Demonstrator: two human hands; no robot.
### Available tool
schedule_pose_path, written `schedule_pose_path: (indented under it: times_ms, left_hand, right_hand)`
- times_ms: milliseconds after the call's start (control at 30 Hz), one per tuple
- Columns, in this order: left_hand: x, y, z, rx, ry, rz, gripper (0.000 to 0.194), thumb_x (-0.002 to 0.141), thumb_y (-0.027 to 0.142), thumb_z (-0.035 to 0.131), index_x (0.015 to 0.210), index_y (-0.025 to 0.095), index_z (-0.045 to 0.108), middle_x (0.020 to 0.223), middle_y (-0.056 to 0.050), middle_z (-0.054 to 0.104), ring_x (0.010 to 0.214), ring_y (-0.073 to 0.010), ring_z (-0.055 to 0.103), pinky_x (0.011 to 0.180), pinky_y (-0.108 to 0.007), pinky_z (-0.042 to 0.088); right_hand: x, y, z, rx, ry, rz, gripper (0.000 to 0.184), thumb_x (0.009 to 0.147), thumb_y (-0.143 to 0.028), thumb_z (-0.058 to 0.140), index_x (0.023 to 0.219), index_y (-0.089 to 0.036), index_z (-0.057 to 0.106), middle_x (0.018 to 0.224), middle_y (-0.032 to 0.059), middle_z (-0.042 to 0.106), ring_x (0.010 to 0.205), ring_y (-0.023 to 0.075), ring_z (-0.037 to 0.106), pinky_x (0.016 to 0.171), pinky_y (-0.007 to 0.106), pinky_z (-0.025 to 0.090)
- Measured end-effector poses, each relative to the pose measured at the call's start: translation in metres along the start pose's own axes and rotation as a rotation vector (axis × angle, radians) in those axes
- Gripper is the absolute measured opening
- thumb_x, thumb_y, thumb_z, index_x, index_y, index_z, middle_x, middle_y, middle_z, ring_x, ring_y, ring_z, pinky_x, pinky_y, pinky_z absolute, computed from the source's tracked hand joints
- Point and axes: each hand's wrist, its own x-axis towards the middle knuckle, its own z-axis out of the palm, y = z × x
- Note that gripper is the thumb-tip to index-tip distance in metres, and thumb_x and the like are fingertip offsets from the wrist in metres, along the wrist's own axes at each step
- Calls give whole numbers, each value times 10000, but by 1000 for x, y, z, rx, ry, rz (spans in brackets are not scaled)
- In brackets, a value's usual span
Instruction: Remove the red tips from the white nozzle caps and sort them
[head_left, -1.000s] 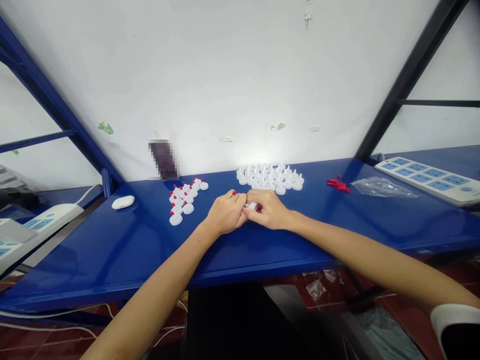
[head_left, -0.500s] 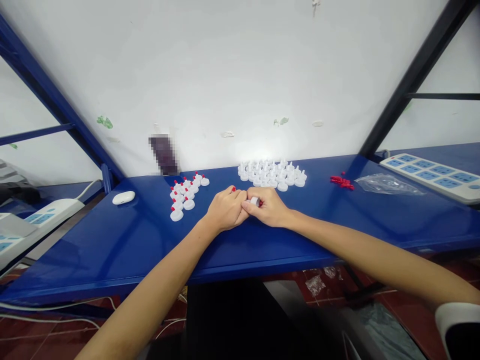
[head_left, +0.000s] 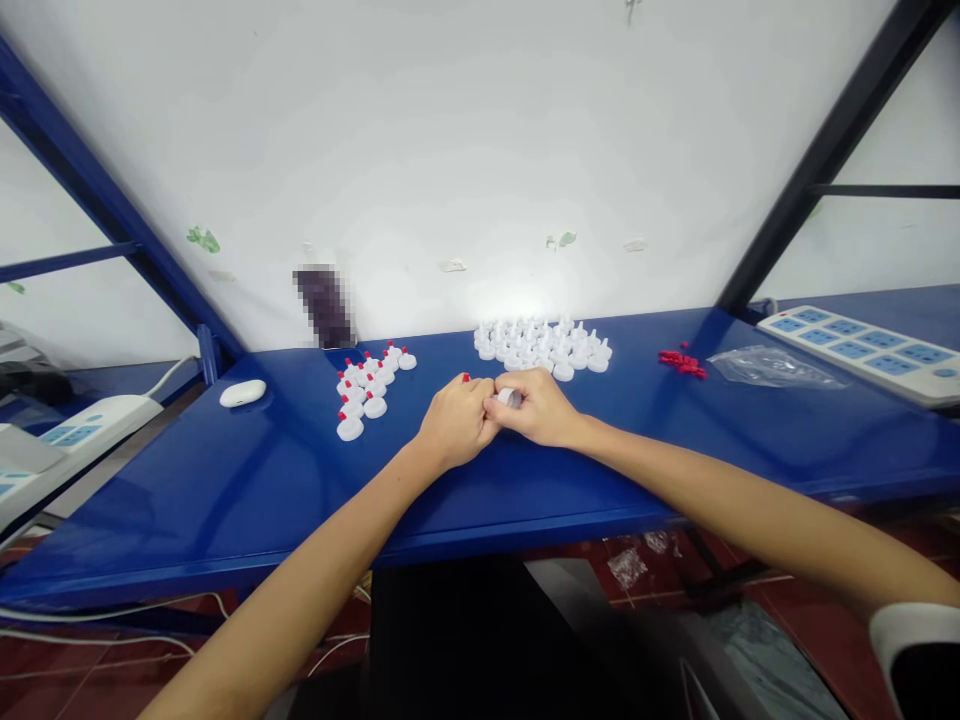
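Observation:
My left hand (head_left: 457,422) is closed and pressed against my right hand (head_left: 538,408) above the front middle of the table. A small red cap (head_left: 466,378) pokes out at the top of my left fingers. The right hand's thumb and fingers grip a white nozzle lid (head_left: 510,397), its hollow round end turned outward. The lid's spout side is hidden between the hands. To the left stand several white lids with red tips (head_left: 350,428). Behind the hands is a cluster of bare white nozzle lids (head_left: 562,372). Loose red caps (head_left: 682,363) lie in a pile at right.
The blue table (head_left: 300,520) meets a white wall. On it are a white oval case (head_left: 242,393) at left and a clear plastic bag (head_left: 772,368) at right. A blurred dark phone-like object (head_left: 325,308) leans on the wall. Power strips (head_left: 855,340) flank both sides.
The white lid has turned in my right hand, showing more of its hollow end. Red bits seen beside it before are now out of sight. Both hands stay together.

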Motion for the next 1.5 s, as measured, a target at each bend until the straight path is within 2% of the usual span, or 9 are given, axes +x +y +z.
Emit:
schedule_pose_path:
  times_ms: [233, 300, 400, 567, 767, 833, 1000, 1200, 1500]
  left_hand:
    - [-1, -3, -9, -69, 34, -22, 218, 928, 248, 303, 723, 223, 374, 724, -38, 588, 689, -206, 530, 795, -381, 436]
    - [-3, -8, -16, -66, 66, -53, 187, 918, 217, 292, 755, 221, 383, 724, -36, 572, 691, -207, 522, 780, -374, 433]
    - [-7, -14, -24, -55, 79, -88, 65, 888, 252, 384, 846, 217, 419, 764, -30, 585, 717, -217, 525, 703, -357, 421]
    - [-7, -11, -26, 8, 67, -53, 243, 850, 425, 518, 949, 210, 462, 787, -27, 612, 744, -230, 545, 724, -367, 443]
    - [-5, -10, -25, 80, 58, -49, 176, 875, 381, 492, 908, 208, 504, 791, -35, 641, 752, -230, 568, 765, -369, 473]
    - [-5, -13, -26, 84, 43, -16, 159, 880, 355, 487, 903, 201, 519, 807, -41, 662, 744, -227, 573, 803, -378, 478]
    - [-6, -20, -26, 188, 84, 8, 198, 866, 332, 517, 994, 189, 559, 876, -66, 693, 832, -256, 598, 812, -383, 480]
    - [-7, -21, -20, 283, 46, 74, 178, 853, 354, 540, 863, 181, 578, 819, -82, 670, 863, -280, 602, 764, -380, 481]
    - [-1, -16, -22, 259, 136, 117, 209, 893, 377, 511, 832, 191, 583, 786, -63, 608, 803, -232, 569, 743, -354, 461]
  right_hand:
    - [1, 4, -5, 38, -78, -59, 448, 950, -435, 479, 587, -174, 498, 652, -5, 484, 613, 123, 455, 628, 281, 355]
    - [1, 3, -8, 18, -46, -73, 416, 965, -436, 479, 668, -167, 592, 732, 13, 501, 686, 144, 493, 685, 299, 380]
    - [2, 0, -10, 19, 23, -17, 336, 972, -424, 496, 811, -174, 652, 769, 11, 484, 722, 155, 497, 720, 310, 392]
    - [0, 0, -5, 228, -61, 65, 260, 974, -423, 508, 1062, -199, 605, 892, 22, 598, 729, 145, 547, 711, 297, 436]
    - [-3, 5, -2, 256, -113, 72, 269, 975, -423, 509, 1142, -214, 495, 841, 2, 627, 730, 151, 606, 690, 283, 461]
    - [-2, 6, -6, 194, -146, 35, 236, 977, -395, 508, 1120, -211, 476, 851, 7, 645, 731, 150, 609, 696, 281, 458]
    - [1, 7, -18, -174, -234, -135, 176, 1000, -273, 400, 1042, -181, 544, 892, 56, 645, 751, 164, 567, 720, 301, 429]
    - [2, 7, -16, -397, -328, -269, 199, 978, -241, 374, 882, -179, 537, 829, 62, 581, 710, 179, 477, 684, 312, 387]
    - [6, -1, -9, -585, -301, -218, 141, 877, -174, 391, 799, -184, 508, 754, 64, 558, 642, 183, 408, 654, 329, 330]
